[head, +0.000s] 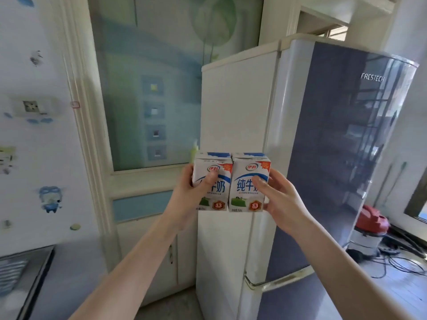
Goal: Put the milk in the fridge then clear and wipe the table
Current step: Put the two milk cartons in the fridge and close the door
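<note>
Two milk cartons stand upright, touching side by side. My left hand grips the left carton and my right hand grips the right carton, thumbs across fronts. Both are mid-air before the fridge; its closed door is rightward, nearer my right hand.

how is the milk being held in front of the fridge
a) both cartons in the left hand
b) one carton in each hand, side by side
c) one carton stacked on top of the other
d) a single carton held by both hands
b: the left hand grips the left milk carton and the right hand grips the right milk carton, side by side before the closed fridge.
</note>
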Demonstrator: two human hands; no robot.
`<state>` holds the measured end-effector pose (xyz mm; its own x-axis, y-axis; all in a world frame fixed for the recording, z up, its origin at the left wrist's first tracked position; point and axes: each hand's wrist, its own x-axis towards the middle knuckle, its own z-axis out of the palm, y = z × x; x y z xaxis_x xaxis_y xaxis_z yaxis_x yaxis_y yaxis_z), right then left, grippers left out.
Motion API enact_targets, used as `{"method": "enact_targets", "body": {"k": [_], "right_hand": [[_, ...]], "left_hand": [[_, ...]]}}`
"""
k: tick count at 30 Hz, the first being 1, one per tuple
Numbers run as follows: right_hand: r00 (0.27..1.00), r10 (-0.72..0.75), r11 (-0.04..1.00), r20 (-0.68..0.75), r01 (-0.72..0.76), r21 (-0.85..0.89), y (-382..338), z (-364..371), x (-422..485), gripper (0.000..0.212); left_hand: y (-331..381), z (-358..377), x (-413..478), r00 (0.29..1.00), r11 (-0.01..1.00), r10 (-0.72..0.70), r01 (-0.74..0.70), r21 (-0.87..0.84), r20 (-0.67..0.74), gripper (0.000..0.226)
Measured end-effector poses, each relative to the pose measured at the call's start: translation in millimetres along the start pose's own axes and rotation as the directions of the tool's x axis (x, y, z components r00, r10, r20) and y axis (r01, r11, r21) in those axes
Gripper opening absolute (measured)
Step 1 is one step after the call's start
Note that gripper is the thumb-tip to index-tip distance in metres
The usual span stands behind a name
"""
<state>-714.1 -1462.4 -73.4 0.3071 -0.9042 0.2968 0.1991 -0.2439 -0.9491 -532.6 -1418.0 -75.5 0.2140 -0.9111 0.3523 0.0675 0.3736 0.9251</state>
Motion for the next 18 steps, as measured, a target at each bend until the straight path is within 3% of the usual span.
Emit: {"method": "enact_targets", "body": {"k": [7,11,18], "right_hand": [[0.999,-0.033,0.999,-0.024,0.034,0.043,-3.8,-12.6,30.1,0.038],[0.995,-0.07,0.996,-0.066,0.074,0.051,-3.7,-10.7,43.2,0.04],[0.995,-0.099,0.993,0.018,0.097,0.072,-2.2,5.7,51.6,0.045]], "left_hand": [[0.8,8.3,10.2,0.992,1.0,-0.025,0.023,-0.016,-0.123,0.017],[0.9,15.9,8.0,0.994,0.999,-0.025,0.021,-0.039,-0.108,0.016],[-3.8,39.7,5.3,0.986,0.999,0.01,-0.015,-0.03,-0.164,0.025]]}}
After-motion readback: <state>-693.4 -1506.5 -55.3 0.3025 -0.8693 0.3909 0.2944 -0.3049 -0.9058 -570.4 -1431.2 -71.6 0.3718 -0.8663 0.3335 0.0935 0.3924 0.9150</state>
